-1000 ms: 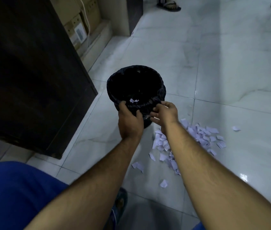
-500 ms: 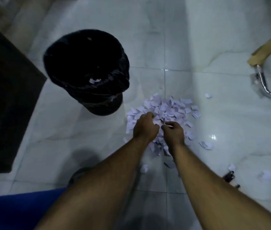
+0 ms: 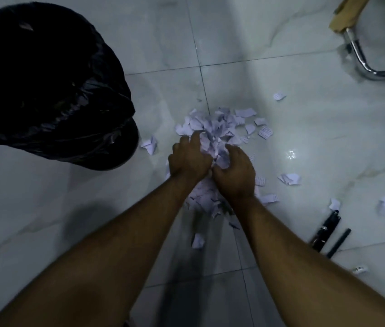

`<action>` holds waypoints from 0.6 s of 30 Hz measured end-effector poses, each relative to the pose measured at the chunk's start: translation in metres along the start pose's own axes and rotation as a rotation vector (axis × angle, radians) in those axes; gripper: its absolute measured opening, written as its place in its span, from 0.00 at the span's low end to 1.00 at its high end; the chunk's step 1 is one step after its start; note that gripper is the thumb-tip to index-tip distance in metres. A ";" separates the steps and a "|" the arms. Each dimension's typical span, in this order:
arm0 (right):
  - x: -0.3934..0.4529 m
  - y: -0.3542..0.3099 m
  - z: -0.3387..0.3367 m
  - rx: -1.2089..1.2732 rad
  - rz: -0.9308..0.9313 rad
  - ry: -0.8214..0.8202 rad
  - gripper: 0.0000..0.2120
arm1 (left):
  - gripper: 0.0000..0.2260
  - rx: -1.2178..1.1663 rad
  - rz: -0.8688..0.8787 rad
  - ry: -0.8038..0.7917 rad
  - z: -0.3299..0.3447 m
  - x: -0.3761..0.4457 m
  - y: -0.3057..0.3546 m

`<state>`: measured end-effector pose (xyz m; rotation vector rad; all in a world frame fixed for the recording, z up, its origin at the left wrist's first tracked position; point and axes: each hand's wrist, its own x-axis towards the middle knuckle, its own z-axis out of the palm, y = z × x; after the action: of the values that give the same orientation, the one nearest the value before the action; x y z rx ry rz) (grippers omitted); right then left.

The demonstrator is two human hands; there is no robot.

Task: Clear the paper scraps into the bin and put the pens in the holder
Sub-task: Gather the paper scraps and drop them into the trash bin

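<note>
The floor (image 3: 281,55) is glossy, smooth marble-look tile (a light glints on it). The bin (image 3: 45,95) wears a shiny, wrinkled black plastic liner. Paper scraps (image 3: 212,128) look matt and torn. The chair leg (image 3: 361,64) is polished chrome metal; the pens (image 3: 326,230) look black plastic.

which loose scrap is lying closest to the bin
The folded scrap just right of the bin, left of the main pile. The other strays lie right of the hands, near the pens and the chair leg.
</note>
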<state>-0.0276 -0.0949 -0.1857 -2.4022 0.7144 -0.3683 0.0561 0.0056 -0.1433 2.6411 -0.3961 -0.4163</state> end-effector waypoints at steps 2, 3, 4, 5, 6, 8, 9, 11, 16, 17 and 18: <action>-0.010 0.008 -0.008 -0.114 0.057 0.079 0.31 | 0.31 0.056 0.036 0.038 -0.005 0.003 -0.014; -0.018 0.011 -0.010 -0.192 0.135 0.086 0.35 | 0.33 0.081 0.029 0.016 -0.006 0.003 -0.020; -0.024 0.012 -0.011 -0.242 0.226 0.073 0.38 | 0.35 0.099 0.020 -0.035 -0.005 0.003 -0.020; -0.028 0.011 -0.008 -0.248 0.292 0.038 0.40 | 0.37 0.111 0.002 -0.095 -0.005 0.001 -0.018; -0.028 0.004 -0.005 -0.232 0.303 0.004 0.40 | 0.37 0.096 -0.020 -0.147 -0.003 -0.001 -0.014; -0.023 -0.005 0.005 -0.174 0.165 -0.041 0.35 | 0.37 -0.027 -0.084 -0.212 0.002 -0.003 -0.002; -0.020 -0.008 0.010 -0.127 0.078 -0.054 0.31 | 0.36 -0.105 -0.129 -0.235 0.003 -0.003 0.005; -0.013 -0.011 0.014 0.004 -0.032 -0.090 0.26 | 0.34 -0.246 -0.193 -0.271 0.007 0.000 0.012; -0.013 -0.009 0.008 0.249 -0.075 -0.133 0.23 | 0.20 -0.523 -0.187 -0.359 0.007 0.007 0.010; -0.014 -0.010 0.006 0.265 -0.047 -0.141 0.22 | 0.14 -0.587 -0.198 -0.351 0.006 0.006 0.010; -0.012 -0.010 0.004 0.269 -0.020 -0.129 0.20 | 0.10 -0.614 -0.199 -0.324 0.003 0.005 0.011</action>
<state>-0.0321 -0.0795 -0.1840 -2.1574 0.5460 -0.2947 0.0571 -0.0067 -0.1422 2.0172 -0.0752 -0.8785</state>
